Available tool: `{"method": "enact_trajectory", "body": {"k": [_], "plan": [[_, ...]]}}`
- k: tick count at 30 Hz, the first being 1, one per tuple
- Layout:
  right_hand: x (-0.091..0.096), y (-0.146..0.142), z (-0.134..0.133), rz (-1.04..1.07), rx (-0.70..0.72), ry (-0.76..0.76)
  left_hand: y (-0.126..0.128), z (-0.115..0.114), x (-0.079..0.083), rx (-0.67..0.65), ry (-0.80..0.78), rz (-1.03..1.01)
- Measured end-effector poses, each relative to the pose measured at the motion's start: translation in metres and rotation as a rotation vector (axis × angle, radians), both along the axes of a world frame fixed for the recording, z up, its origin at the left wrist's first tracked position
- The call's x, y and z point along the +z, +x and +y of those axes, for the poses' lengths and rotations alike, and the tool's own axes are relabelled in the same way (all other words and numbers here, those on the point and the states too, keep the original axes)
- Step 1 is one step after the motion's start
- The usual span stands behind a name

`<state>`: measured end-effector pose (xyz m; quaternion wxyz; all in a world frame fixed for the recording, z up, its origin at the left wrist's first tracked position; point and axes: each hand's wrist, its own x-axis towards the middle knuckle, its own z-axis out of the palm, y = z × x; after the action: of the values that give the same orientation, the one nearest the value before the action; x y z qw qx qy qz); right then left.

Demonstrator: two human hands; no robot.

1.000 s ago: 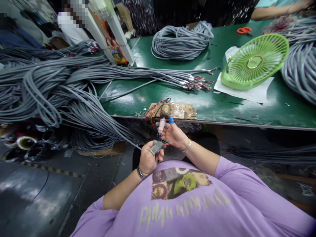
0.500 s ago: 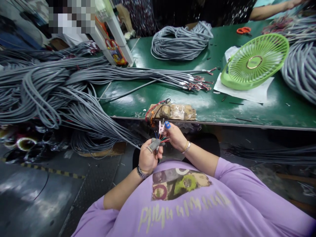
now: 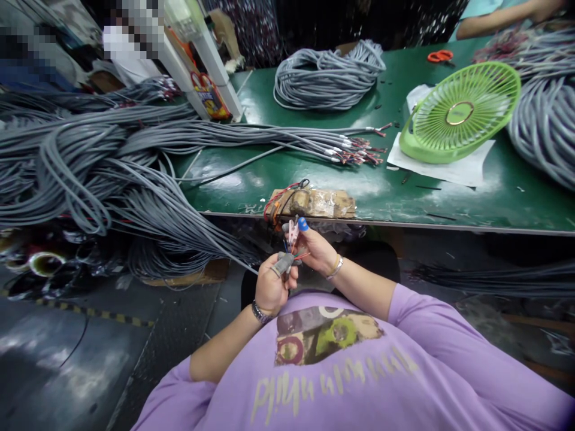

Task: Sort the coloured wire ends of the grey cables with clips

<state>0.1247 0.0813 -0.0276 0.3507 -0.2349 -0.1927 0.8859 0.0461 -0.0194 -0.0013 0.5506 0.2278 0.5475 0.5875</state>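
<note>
My left hand [image 3: 269,286] is closed around the end of a grey cable [image 3: 211,239], whose thin coloured wires [image 3: 294,256] fan out above my fist. My right hand [image 3: 315,247], with a blue cap on one fingertip, pinches a small pink clip [image 3: 293,229] at those wire tips. Both hands hover just below the edge of the green table [image 3: 314,167], under a taped wooden block [image 3: 314,203] with red and black wires.
A big heap of grey cables [image 3: 90,161] spills off the table's left side. A coil of grey cable [image 3: 327,75] lies at the back. A green fan [image 3: 462,114] stands on white paper at the right, with more cables beyond. Another person's arm [image 3: 503,18] and orange scissors [image 3: 439,56] are at the far edge.
My right hand has come closer to my left hand, bringing the pink clip down onto the coloured wire tips. The left hand has held the cable end nearly still.
</note>
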Motion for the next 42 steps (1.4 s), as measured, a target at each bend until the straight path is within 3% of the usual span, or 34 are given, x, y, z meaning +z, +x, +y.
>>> {"method": "enact_trajectory", "body": {"k": [9,16,23,29,36,39,42], "plan": [[0.005,0.012,0.002,0.030,0.133,-0.031,0.001,-0.011,0.006,0.005,0.024,0.039],[0.006,0.016,0.001,-0.074,0.065,0.149,0.001,-0.006,0.004,0.047,0.055,0.033],[0.016,0.032,-0.007,-0.303,0.307,0.370,-0.004,-0.006,-0.008,0.048,0.063,0.191],[0.016,0.034,-0.010,-0.343,0.279,0.432,-0.005,-0.008,-0.014,0.013,0.056,0.269],[0.017,0.032,-0.019,-0.419,0.172,0.443,-0.005,-0.008,-0.014,0.041,0.053,0.192],[0.016,0.027,-0.024,-0.451,0.113,0.386,-0.005,-0.008,-0.014,0.023,0.057,0.187],[0.011,0.023,-0.018,-0.443,0.024,0.224,-0.005,-0.011,-0.015,-0.011,0.049,0.196]]}}
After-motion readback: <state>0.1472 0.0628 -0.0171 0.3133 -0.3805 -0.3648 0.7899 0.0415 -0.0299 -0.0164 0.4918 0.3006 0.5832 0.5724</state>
